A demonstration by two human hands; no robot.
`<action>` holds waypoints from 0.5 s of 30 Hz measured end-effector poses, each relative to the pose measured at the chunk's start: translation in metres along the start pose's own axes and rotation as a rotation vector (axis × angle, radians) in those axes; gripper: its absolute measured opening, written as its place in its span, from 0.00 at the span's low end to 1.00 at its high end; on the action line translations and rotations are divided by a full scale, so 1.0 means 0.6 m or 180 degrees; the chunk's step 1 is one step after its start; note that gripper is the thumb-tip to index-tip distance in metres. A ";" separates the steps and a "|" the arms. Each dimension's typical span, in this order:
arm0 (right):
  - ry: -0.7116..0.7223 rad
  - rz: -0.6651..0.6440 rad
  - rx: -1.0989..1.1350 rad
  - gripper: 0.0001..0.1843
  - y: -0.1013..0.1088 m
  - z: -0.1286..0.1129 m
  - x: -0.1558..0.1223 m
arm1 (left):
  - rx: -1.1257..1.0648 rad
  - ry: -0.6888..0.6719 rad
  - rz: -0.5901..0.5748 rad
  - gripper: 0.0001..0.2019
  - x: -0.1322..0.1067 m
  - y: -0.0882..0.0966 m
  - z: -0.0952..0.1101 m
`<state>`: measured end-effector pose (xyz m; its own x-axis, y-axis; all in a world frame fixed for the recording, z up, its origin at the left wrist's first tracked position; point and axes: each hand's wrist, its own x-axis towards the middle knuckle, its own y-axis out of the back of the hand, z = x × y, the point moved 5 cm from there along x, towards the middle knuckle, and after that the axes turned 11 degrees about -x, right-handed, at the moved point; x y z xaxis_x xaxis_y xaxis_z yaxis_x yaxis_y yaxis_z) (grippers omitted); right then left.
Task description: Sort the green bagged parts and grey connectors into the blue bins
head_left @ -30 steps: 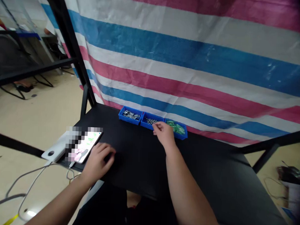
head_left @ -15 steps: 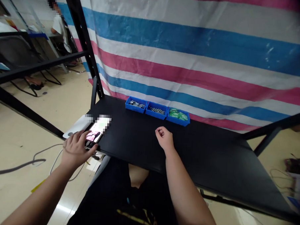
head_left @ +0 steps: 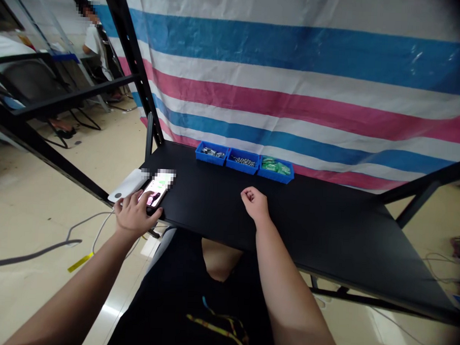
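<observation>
Three blue rectangular plastic bins stand in a row on one black flat tabletop (head_left: 205, 204): the left bin (head_left: 210, 160) bears silvery metal pieces (head_left: 213, 152), the middle bin (head_left: 241, 168) small metallic parts (head_left: 243, 161), the right bin (head_left: 274, 177) green shiny packets (head_left: 276, 166); their contents are too small to count. There is one lit, slab-shaped phone (head_left: 158, 188) and one white oblong device (head_left: 129, 184). The right hand (head_left: 254, 201) is curled into a loose fist; whether it grasps anything, I cannot tell. The left hand (head_left: 134, 212) is spread, fingers over the phone's near end. From the right hand, the bins lie at ten, eleven and one o'clock; from the left, the phone at two, the device at twelve.
</observation>
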<state>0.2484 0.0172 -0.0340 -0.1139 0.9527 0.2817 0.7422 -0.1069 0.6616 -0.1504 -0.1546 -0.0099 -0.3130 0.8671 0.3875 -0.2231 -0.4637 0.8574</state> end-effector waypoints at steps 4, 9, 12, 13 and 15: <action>0.0055 -0.0009 -0.0013 0.11 -0.003 0.002 0.001 | -0.0155 0.0244 0.0078 0.29 -0.025 -0.002 -0.014; 0.0087 -0.0047 -0.0121 0.11 -0.008 0.004 0.002 | -0.0300 0.0481 0.0074 0.32 -0.047 -0.004 -0.030; 0.0093 -0.0036 -0.0143 0.11 -0.008 0.005 0.002 | -0.0411 0.0546 0.0040 0.34 -0.048 -0.001 -0.034; 0.0094 -0.0026 -0.0142 0.11 -0.007 0.005 0.002 | -0.0436 0.0553 0.0039 0.35 -0.048 0.000 -0.036; 0.0093 -0.0028 -0.0127 0.11 -0.007 0.005 0.002 | -0.0456 0.0528 0.0035 0.35 -0.048 0.000 -0.038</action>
<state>0.2468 0.0197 -0.0385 -0.1399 0.9451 0.2954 0.7141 -0.1104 0.6913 -0.1623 -0.1837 -0.0287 -0.4611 0.8256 0.3253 -0.3440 -0.5042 0.7921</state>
